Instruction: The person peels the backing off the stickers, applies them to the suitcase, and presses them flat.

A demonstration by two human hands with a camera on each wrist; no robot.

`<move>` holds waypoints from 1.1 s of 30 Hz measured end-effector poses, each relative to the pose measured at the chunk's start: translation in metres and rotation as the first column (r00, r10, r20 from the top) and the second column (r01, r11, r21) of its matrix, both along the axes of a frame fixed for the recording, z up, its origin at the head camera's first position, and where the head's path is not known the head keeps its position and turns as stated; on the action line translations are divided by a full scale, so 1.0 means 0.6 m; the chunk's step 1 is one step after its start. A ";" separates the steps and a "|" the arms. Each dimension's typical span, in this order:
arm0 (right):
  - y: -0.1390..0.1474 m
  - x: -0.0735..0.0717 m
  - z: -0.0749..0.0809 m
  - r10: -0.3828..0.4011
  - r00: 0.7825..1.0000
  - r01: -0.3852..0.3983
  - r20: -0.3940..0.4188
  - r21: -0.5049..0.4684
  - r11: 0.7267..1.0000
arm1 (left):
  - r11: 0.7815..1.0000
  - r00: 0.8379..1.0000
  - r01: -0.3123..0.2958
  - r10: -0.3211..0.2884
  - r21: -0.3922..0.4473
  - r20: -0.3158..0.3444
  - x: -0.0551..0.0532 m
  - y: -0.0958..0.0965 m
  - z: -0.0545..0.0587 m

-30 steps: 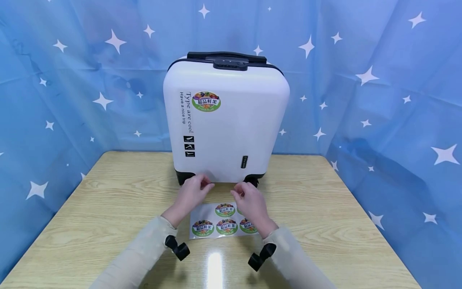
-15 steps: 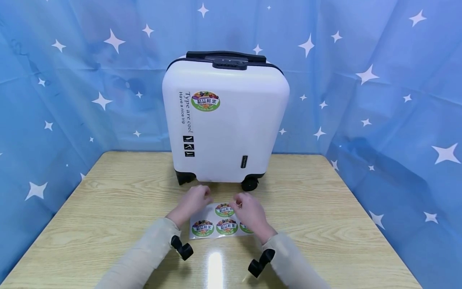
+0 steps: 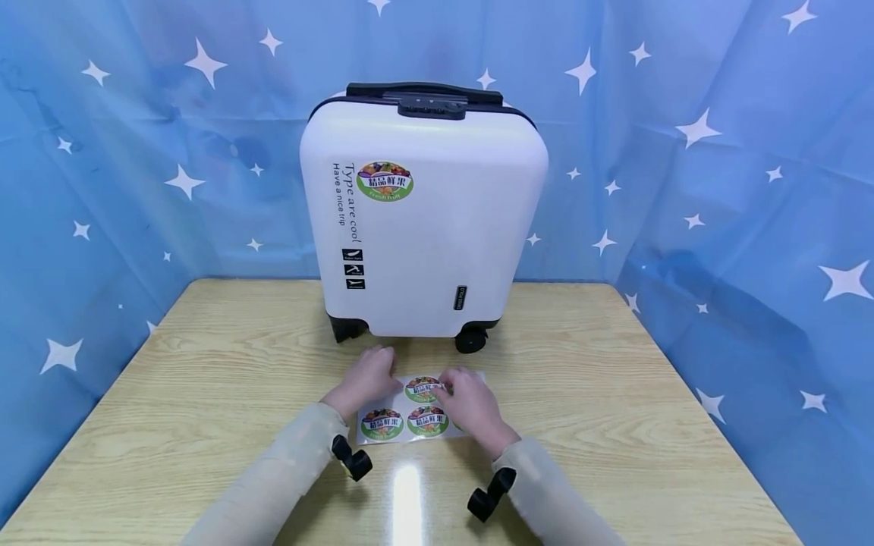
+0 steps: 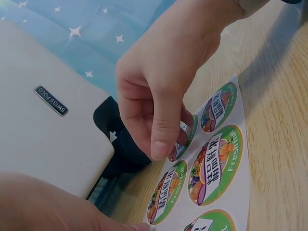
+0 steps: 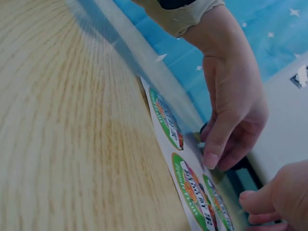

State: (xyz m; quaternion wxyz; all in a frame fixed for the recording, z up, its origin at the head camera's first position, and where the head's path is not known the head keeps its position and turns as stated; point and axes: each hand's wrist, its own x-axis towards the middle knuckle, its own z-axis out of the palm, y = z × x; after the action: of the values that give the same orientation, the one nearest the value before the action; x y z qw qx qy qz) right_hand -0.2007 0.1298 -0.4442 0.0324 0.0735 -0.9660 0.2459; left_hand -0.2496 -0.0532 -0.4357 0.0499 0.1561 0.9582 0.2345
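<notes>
A white sheet of oval fruit stickers point(image 3: 426, 436) lies flat on the table, printed green with fruit and dark lettering. My left hand point(image 3: 369, 379) is at its far left corner, thumb over the edge and fingers curled beyond; it appears to pinch that corner. Over the far right part, my right hand point(image 3: 473, 406) bends its fingers above a sticker point(image 4: 185, 139). Its thumb and fingertips are apart in the left wrist view, though contact with the sticker is unclear. Behind stands a white suitcase point(image 3: 423, 227) with one fruit sticker point(image 3: 385, 181) on its upper left.
The suitcase rests on black wheels point(image 3: 471, 339) just beyond the sheet, with its black handle point(image 3: 423, 92) on top. A wood-grain table point(image 3: 225, 364) extends to both sides. Blue star-printed curtain point(image 3: 205, 152) surrounds the back and sides.
Both hands have come down and back from the suitcase's lower edge to the sheet. The left hand is now at its far left corner, the right over its far right stickers. The head view tilts slightly.
</notes>
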 end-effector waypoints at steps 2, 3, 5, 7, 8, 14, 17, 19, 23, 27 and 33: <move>0.000 -0.001 -0.003 0.005 1.000 -0.005 -0.003 0.002 1.000 | 1.000 1.000 0.012 -0.012 -0.003 0.002 -0.001 0.000 -0.001; 0.000 -0.001 -0.004 0.007 1.000 -0.007 -0.005 0.005 1.000 | 1.000 1.000 0.019 -0.019 -0.006 0.002 -0.002 0.001 -0.001; 0.000 0.000 -0.007 0.014 1.000 -0.014 -0.015 0.009 1.000 | 1.000 1.000 0.028 -0.028 -0.010 0.011 -0.003 0.002 -0.002; -0.001 0.002 -0.009 0.021 0.999 -0.021 -0.027 0.010 1.000 | 1.000 0.999 0.028 -0.027 -0.013 0.036 -0.003 0.004 0.000; -0.001 0.002 -0.010 0.024 0.999 -0.023 -0.034 0.012 1.000 | 0.999 0.999 0.027 -0.026 -0.020 0.047 -0.003 0.005 0.002; -0.004 0.004 -0.013 0.045 0.996 -0.042 -0.074 0.049 0.998 | 0.999 0.997 0.025 -0.022 -0.037 0.079 -0.002 0.010 0.003; -0.004 0.004 -0.014 0.044 0.996 -0.040 -0.073 0.057 0.998 | 0.999 0.995 0.025 -0.020 -0.044 0.096 -0.003 0.011 0.003; -0.005 0.005 -0.014 0.040 0.997 -0.036 -0.072 0.053 0.998 | 0.998 0.993 0.020 -0.015 -0.051 0.114 -0.002 0.012 0.004; -0.006 0.005 -0.016 0.036 0.998 -0.034 -0.053 0.044 0.998 | 0.999 0.988 0.000 0.006 -0.039 0.157 0.000 0.010 0.004; -0.005 0.004 -0.015 0.033 0.999 -0.032 -0.023 0.022 0.999 | 1.000 0.983 -0.020 0.019 0.000 0.181 -0.001 0.007 0.008; -0.003 0.005 -0.011 0.033 0.999 -0.033 -0.037 0.000 0.999 | 0.996 0.985 -0.034 0.019 0.088 0.172 0.000 0.002 0.021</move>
State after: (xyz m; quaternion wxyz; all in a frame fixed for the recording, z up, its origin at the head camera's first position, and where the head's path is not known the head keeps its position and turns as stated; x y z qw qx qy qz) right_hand -0.1979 0.1282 -0.4507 0.0463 0.0940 -0.9637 0.2455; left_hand -0.2494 -0.0522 -0.4229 0.1218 0.1246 0.9407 0.2909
